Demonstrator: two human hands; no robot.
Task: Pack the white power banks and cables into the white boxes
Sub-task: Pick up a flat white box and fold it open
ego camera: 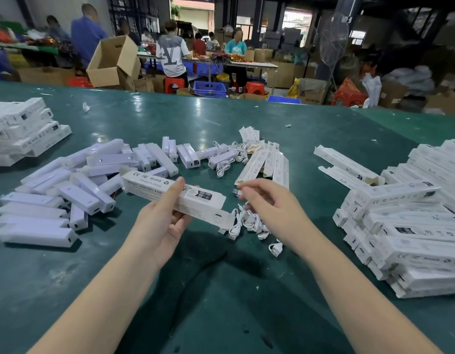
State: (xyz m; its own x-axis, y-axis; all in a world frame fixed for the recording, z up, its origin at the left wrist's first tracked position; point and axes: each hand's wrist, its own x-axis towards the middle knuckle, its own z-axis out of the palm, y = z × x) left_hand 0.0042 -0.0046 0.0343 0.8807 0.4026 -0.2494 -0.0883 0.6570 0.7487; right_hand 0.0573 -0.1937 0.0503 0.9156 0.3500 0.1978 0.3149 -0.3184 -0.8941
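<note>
Left hand (pixel 167 215) grips printed white box (pixel 175 194), open flap toward right hand (pixel 269 203). Right hand pinches white USB cable (pixel 237 192); cable heap (pixel 249 223) just below it.

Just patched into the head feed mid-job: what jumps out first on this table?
Front and centre, the left hand grips a long white box while the right hand pinches a white cable beside the box's near end. Loose white power banks sprawl across the green table on the left, and a big heap of white boxes fills the right side.
</note>
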